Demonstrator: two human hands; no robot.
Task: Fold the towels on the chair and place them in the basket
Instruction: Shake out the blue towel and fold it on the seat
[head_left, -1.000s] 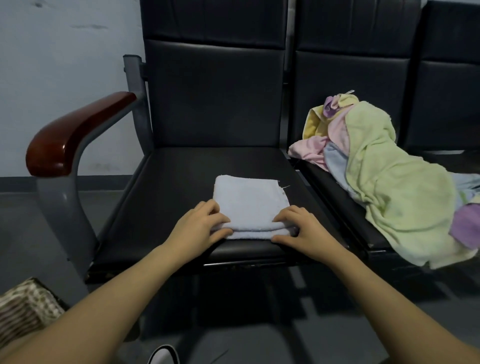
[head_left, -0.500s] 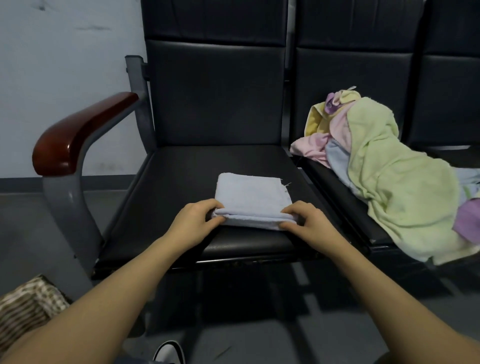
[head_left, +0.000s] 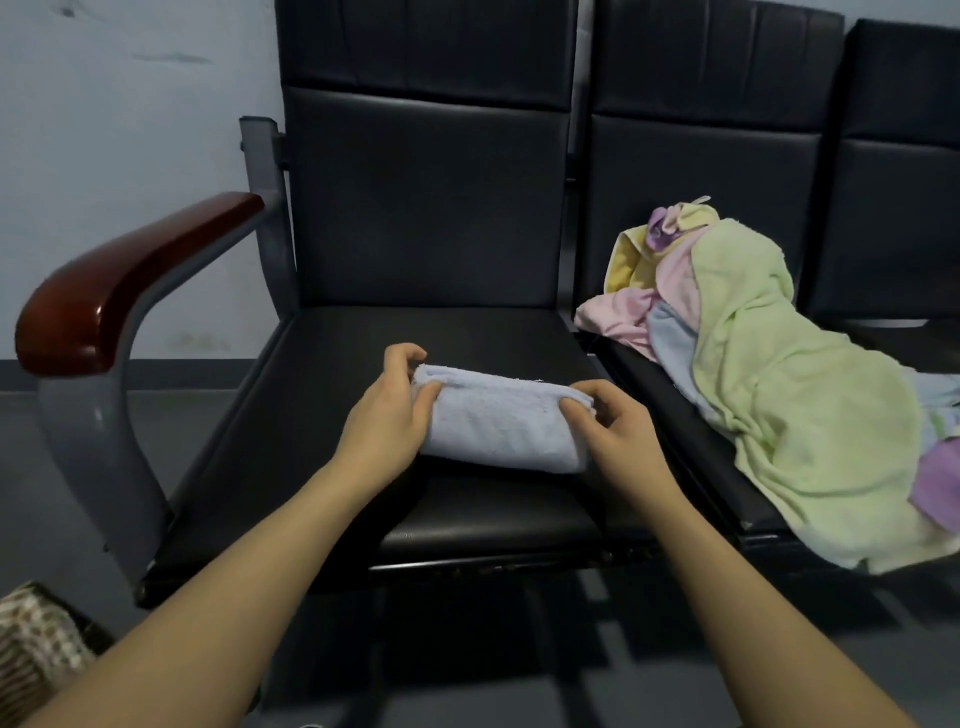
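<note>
Left hand (head_left: 388, 415): grips the left end of the folded pale blue towel (head_left: 501, 431), thumb curled over its top face, fingers wrapped round the far edge. Towel: folded to a compact rectangle, raised off the seat, near edge tipped downward toward the viewer, held above the front half of the seat. Right hand (head_left: 613, 432): pinches the right end of the same towel, thumb on the upper face, curled fingers at the end of the fold.

Woven basket (head_left: 31, 649): lower left corner, on the floor beside the seat frame, only a patterned part of it in view; contents cannot be told.

Wooden armrest (head_left: 119, 291): reddish brown, on a grey metal support, left of the seat.

Black chair (head_left: 426, 208): padded seat and back; the hands and towel are over its cushion.

Pile of unfolded towels (head_left: 769, 374): on the neighbouring seat to the right, well apart from the hands; pale green one on top, pink, yellow, light blue and purple showing beneath and around it, the green edge hanging past the seat front.
</note>
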